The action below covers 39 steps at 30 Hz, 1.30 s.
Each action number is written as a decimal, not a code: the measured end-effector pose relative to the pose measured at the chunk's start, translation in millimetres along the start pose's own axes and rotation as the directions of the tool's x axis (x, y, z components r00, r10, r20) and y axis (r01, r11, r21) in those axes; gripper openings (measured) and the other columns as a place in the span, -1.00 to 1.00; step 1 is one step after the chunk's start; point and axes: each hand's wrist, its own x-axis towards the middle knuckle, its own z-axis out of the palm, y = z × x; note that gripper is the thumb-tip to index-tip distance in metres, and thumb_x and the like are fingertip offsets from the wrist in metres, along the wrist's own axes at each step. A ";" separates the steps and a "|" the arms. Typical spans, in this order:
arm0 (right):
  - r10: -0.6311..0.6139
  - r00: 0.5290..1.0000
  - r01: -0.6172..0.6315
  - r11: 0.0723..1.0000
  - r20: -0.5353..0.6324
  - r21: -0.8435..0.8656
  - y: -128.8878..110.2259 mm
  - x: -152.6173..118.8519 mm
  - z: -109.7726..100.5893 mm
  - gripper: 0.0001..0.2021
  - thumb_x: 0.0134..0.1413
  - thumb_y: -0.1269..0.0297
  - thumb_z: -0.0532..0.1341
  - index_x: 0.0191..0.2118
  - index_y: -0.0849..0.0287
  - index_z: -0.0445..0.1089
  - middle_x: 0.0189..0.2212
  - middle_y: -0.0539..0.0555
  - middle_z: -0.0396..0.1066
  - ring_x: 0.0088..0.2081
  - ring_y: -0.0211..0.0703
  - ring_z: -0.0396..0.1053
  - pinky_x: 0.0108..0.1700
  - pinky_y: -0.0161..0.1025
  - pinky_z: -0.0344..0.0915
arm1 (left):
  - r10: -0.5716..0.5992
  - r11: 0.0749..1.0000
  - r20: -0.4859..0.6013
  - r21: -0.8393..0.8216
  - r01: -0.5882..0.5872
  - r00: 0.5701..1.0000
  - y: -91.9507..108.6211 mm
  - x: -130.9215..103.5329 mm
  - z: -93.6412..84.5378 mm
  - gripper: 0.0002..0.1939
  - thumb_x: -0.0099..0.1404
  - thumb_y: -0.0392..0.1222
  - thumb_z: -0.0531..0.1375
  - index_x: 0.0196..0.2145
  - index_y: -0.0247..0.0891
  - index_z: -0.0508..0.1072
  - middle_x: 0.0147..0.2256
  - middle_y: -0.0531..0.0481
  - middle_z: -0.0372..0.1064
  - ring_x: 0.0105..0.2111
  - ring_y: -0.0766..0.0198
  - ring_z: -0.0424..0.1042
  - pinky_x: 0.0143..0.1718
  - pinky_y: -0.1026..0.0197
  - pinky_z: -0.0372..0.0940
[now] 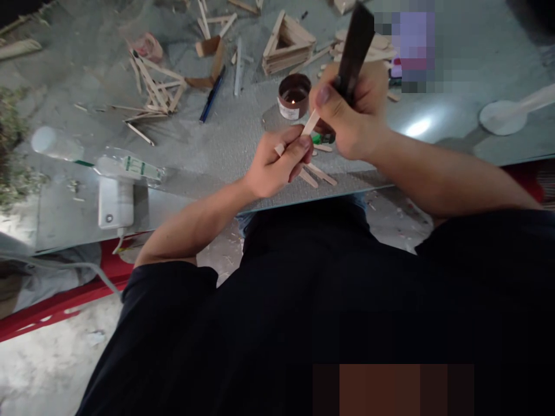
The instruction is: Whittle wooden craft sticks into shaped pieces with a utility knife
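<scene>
My left hand (277, 159) is closed in a pinch on a pale wooden craft stick (310, 122), which slants up toward my other hand. My right hand (358, 112) grips a dark flat tool (356, 49) that widens toward its upper end; its lower part is hidden by the fingers. The right thumb rests at the upper end of the stick. Just beyond the hands stands a small brown tin candle (295, 95) with a lit flame. Loose craft sticks (321, 173) lie under the left hand, near a partly covered green object (319, 139).
Stacked sticks form a triangle (288, 43) behind the candle. Leftward are a blue pen (212, 95), a bent cardboard piece (212, 66), a jumble of sticks (158, 86), a clear bottle (139, 166) and a white power bank (115, 202). The glass table's front edge (208, 218) runs before me.
</scene>
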 end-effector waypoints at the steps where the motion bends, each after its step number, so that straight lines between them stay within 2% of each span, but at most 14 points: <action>1: 0.004 1.000 -0.004 1.000 -0.002 -0.002 -0.1 -0.2 -0.6 -0.38 0.14 -0.55 0.27 -0.45 -0.05 0.34 -0.56 0.02 0.20 -0.50 -0.02 0.12 -0.39 -0.04 0.26 | 0.007 1.000 -0.001 0.011 -0.007 1.000 -2.5 0.2 -0.8 -0.34 0.56 0.45 0.12 -0.38 -0.20 0.45 -0.68 0.22 0.13 -0.75 0.44 0.18 -0.63 0.30 0.16; 8: -0.033 0.999 0.033 0.996 0.002 -0.081 4.2 1.9 -3.6 -0.36 0.11 -0.51 0.32 -0.54 -0.03 0.26 -0.63 -0.02 0.13 -0.53 -0.04 0.14 -0.36 -0.02 0.36 | 0.033 0.978 0.025 0.206 -0.037 0.999 -15.9 1.3 -12.2 -0.34 0.56 0.53 -0.02 -0.19 -0.08 0.51 -0.65 0.16 0.24 -0.70 0.31 0.30 -0.56 0.16 0.30; 11: -0.033 0.996 0.040 0.995 0.081 -0.088 5.4 2.6 -5.5 -0.34 0.15 -0.50 0.31 -0.56 -0.01 0.24 -0.63 -0.01 0.16 -0.53 -0.05 0.15 -0.38 -0.03 0.36 | 0.018 0.963 0.072 0.266 -0.037 0.997 -20.1 0.2 -16.3 -0.33 0.53 0.58 -0.02 -0.21 -0.07 0.47 -0.62 0.12 0.28 -0.67 0.26 0.34 -0.54 0.10 0.33; 14: -0.060 0.987 0.070 0.996 0.150 -0.062 4.5 2.0 -6.5 -0.34 0.21 -0.48 0.30 -0.55 0.01 0.29 -0.64 -0.02 0.18 -0.56 -0.12 0.11 -0.43 -0.09 0.28 | 0.004 0.969 0.084 0.246 -0.024 0.996 -18.9 -2.9 -14.5 -0.32 0.55 0.57 -0.06 -0.22 -0.08 0.45 -0.59 0.12 0.29 -0.67 0.29 0.36 -0.55 0.13 0.31; 18: -0.140 0.969 0.131 0.990 0.203 0.057 0.9 -0.2 -4.7 -0.34 0.29 -0.43 0.30 -0.52 0.06 0.31 -0.67 -0.06 0.16 -0.61 -0.23 0.04 -0.52 -0.20 0.07 | 0.011 0.976 0.093 0.217 -0.031 0.996 -10.4 -8.7 -8.4 -0.35 0.59 0.50 -0.05 -0.24 -0.11 0.43 -0.59 0.15 0.29 -0.68 0.34 0.36 -0.58 0.19 0.29; 21: -0.181 0.958 0.149 0.977 0.222 0.153 -0.3 -2.4 -1.3 -0.35 0.33 -0.37 0.31 -0.52 0.09 0.29 -0.69 -0.07 0.16 -0.65 -0.28 0.01 -0.57 -0.23 0.01 | 0.042 0.978 0.103 0.201 -0.062 0.994 -5.5 -11.6 -5.8 -0.37 0.61 0.47 -0.03 -0.27 -0.10 0.41 -0.61 0.16 0.27 -0.70 0.35 0.32 -0.61 0.20 0.27; 26: -0.131 0.964 0.057 0.952 0.233 0.301 4.9 -3.8 7.7 -0.35 0.28 -0.36 0.37 -0.50 0.09 0.24 -0.70 -0.10 0.13 -0.69 -0.33 -0.10 -0.64 -0.26 0.00 | 0.068 0.983 0.099 0.164 -0.083 0.993 0.4 -12.3 -5.4 -0.44 0.63 0.40 0.00 -0.28 -0.09 0.40 -0.58 0.17 0.26 -0.70 0.36 0.30 -0.62 0.20 0.21; 29: -0.094 0.967 0.009 0.941 0.238 0.337 9.6 -4.2 12.8 -0.31 0.32 -0.45 0.29 -0.51 0.09 0.22 -0.69 -0.07 0.18 -0.70 -0.31 -0.04 -0.66 -0.27 -0.02 | 0.090 0.983 0.117 0.148 -0.107 0.989 1.8 -11.6 -6.4 -0.48 0.64 0.37 0.01 -0.25 -0.06 0.42 -0.58 0.17 0.26 -0.70 0.33 0.32 -0.60 0.18 0.24; 32: -0.063 0.971 -0.005 0.960 0.233 0.281 12.6 -5.4 14.8 -0.28 0.35 -0.51 0.19 -0.51 0.08 0.23 -0.69 -0.05 0.20 -0.69 -0.26 0.05 -0.65 -0.25 0.01 | 0.099 0.976 0.105 0.186 -0.117 0.990 -3.2 -10.9 -8.3 -0.46 0.64 0.38 -0.03 -0.25 -0.05 0.43 -0.62 0.18 0.23 -0.71 0.33 0.31 -0.59 0.18 0.26; 36: -0.131 0.986 0.110 0.975 0.099 0.194 13.1 -6.1 9.6 -0.31 0.30 -0.49 0.26 -0.50 0.08 0.30 -0.65 -0.03 0.21 -0.61 -0.21 0.11 -0.55 -0.20 0.12 | 0.126 0.954 0.079 0.263 -0.142 0.989 -15.8 -9.5 -13.7 -0.41 0.63 0.41 -0.04 -0.22 -0.06 0.49 -0.64 0.16 0.25 -0.70 0.31 0.34 -0.54 0.16 0.34; 39: -0.143 0.987 0.143 0.990 0.073 -0.003 14.8 -4.4 0.2 -0.31 0.27 -0.52 0.24 -0.49 0.05 0.33 -0.61 -0.02 0.23 -0.54 -0.16 0.10 -0.38 -0.13 0.31 | 0.155 0.910 0.056 0.381 -0.165 0.986 -19.8 -7.3 -18.6 -0.35 0.59 0.48 -0.04 -0.22 -0.07 0.55 -0.60 0.10 0.33 -0.60 0.25 0.44 -0.43 0.10 0.42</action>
